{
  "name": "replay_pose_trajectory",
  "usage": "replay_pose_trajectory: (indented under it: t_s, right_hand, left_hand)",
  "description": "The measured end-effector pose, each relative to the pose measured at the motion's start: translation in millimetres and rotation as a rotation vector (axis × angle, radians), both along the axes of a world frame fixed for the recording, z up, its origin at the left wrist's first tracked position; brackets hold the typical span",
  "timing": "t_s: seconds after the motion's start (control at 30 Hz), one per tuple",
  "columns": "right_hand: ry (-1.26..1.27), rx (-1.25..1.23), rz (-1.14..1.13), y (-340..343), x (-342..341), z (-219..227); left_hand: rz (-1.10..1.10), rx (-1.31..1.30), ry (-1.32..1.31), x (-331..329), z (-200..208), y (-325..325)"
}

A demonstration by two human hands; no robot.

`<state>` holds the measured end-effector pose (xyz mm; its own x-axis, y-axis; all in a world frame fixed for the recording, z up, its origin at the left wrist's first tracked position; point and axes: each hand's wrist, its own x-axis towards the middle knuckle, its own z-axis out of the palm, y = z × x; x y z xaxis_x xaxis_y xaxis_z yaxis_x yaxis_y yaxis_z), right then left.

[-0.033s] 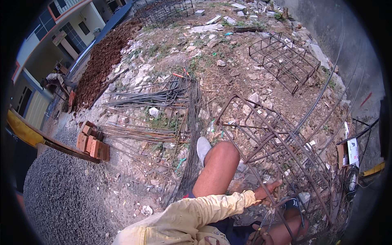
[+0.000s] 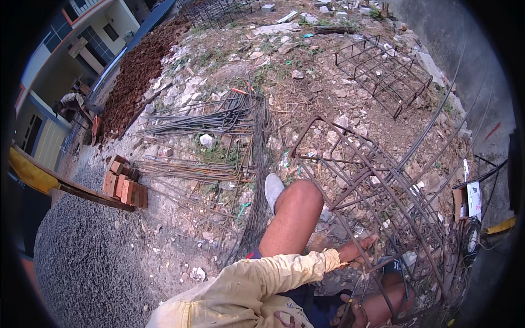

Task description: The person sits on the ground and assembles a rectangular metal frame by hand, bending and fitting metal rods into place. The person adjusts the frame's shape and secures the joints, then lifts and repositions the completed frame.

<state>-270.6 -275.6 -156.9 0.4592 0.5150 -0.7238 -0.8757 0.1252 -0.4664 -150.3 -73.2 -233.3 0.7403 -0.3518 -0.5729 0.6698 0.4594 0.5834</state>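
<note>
A rusty steel rebar cage [image 2: 377,183] of long bars and square hoops stands tilted in front of me, close to my bent legs. My left hand [image 2: 355,251], in a yellow sleeve, is closed around a bar at its near end, with the index finger stretched along it. Low in the view, my right hand [image 2: 355,316] is closed on the handles of a pair of pincers [image 2: 357,291]. The pincers' jaws point up toward the joint of bars just below my left hand. Part of the right hand is cut off by the lower edge.
A second rebar cage [image 2: 383,79] lies farther off. Bundles of bent bars [image 2: 202,123] and thin wire [image 2: 257,180] lie left of my knee. Bricks [image 2: 124,186], gravel [image 2: 87,262] and a bending person [image 2: 76,104] are farther left. A cardboard box [image 2: 467,201] stands by the right wall.
The view has shifted slightly. My left hand stays at the cage's near end, and the pincers stay in my right hand beneath it, turned a little.
</note>
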Motion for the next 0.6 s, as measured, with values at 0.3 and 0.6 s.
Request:
replay_pose_trajectory:
  t_s: [0.3, 0.6]
  right_hand:
    - [0.038, -0.131, -0.073, 13, 9, -6]
    - [-0.009, -0.269, 0.205, 2, 32, -42]
  left_hand:
    - [-0.567, -0.138, -0.311, -107, 121, 175]
    - [0.546, 1.091, 0.24, -190, -172, 367]
